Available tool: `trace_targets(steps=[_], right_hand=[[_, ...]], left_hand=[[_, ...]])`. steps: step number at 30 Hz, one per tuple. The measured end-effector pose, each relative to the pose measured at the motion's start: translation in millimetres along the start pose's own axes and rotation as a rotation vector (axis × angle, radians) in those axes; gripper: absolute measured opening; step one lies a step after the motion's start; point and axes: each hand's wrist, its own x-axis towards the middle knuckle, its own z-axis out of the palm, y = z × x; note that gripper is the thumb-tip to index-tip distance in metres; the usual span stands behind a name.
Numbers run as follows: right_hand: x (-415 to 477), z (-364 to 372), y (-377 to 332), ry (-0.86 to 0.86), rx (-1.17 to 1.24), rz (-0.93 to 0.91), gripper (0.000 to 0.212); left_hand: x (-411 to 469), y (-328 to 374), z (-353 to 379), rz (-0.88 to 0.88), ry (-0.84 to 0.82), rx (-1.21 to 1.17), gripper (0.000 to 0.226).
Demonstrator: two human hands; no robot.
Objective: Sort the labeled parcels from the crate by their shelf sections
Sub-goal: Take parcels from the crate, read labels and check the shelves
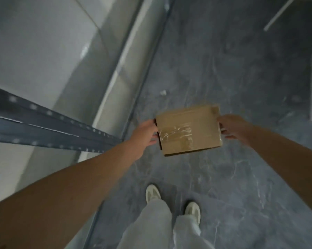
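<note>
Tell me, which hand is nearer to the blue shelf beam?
Left. The left hand grips the box's left edge, just right of the beam's end; the right hand grips the opposite edge, farther away.

No text, label or number can be read, cardboard parcel [188,129] near centre toward 3 o'clock, its upper face plain brown, crossed by wrinkled clear tape [177,134], view too blurred to make out any print

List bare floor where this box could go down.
Bare floor lies right of the shoes, below the right hand, and beyond the box around the white scrap. The left is crowded: the shelf beam runs up to the left hand, beside the wall.
</note>
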Motion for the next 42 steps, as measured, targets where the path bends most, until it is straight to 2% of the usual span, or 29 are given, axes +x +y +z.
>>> trace_targets(steps=[1, 5, 8, 12, 16, 18, 22, 26, 28, 29, 31, 33, 36, 38, 42], right_hand=[[-29, -13, -25, 0.007, 0.024, -0.032, 0.022], [-151, -57, -119, 0.039, 0.100, -0.178, 0.050], [-236, -86, -171, 0.033, 0.143, -0.356, 0.051], [-327, -120, -228, 0.016, 0.182, -0.487, 0.041], [-395, -145, -267, 0.034, 0.183, -0.625, 0.063], [-420, -152, -279, 0.039, 0.229, -0.676, 0.068], [-455, -152, -295, 0.073, 0.323, -0.721, 0.059], [-474, -148, -302, 0.140, 0.275, -0.829, 0.028], [-484, -144, -301, 0.143, 0.315, -0.861, 0.033], [-490, -140, -300, 0.141, 0.338, -0.871, 0.038], [-504, -129, -299, 0.088, 0.399, -0.895, 0.044], [-516, -115, -298, -0.026, 0.479, -0.911, 0.043], [-534, -91, -295, -0.213, 0.518, -0.918, 0.040], [-548, -73, -294, -0.243, 0.485, -0.916, 0.038], [-578, -35, -295, -0.266, 0.538, -0.839, 0.037]], left_hand=[[-29, 31, -9, 0.066, 0.027, 0.023, 0.003], [-154, 132, -42, 0.320, 0.136, 0.097, 0.016], [-242, 182, -62, 0.466, 0.243, 0.095, 0.021], [-333, 232, -78, 0.663, 0.362, 0.069, 0.023], [-397, 265, -86, 0.843, 0.491, -0.031, 0.030], [-423, 270, -87, 0.921, 0.507, -0.101, 0.033], [-458, 275, -101, 0.974, 0.481, -0.265, 0.030], [-480, 273, -132, 0.970, 0.392, -0.384, 0.029], [-486, 267, -147, 1.009, 0.437, -0.348, 0.029], [-490, 262, -154, 1.029, 0.448, -0.355, 0.033], [-501, 250, -167, 1.061, 0.406, -0.403, 0.055], [-509, 234, -187, 1.081, 0.360, -0.410, 0.073], [-523, 208, -222, 1.064, 0.319, -0.335, 0.084], [-537, 190, -242, 1.103, 0.239, -0.321, 0.093], [-564, 149, -275, 1.080, 0.236, -0.228, 0.140]])
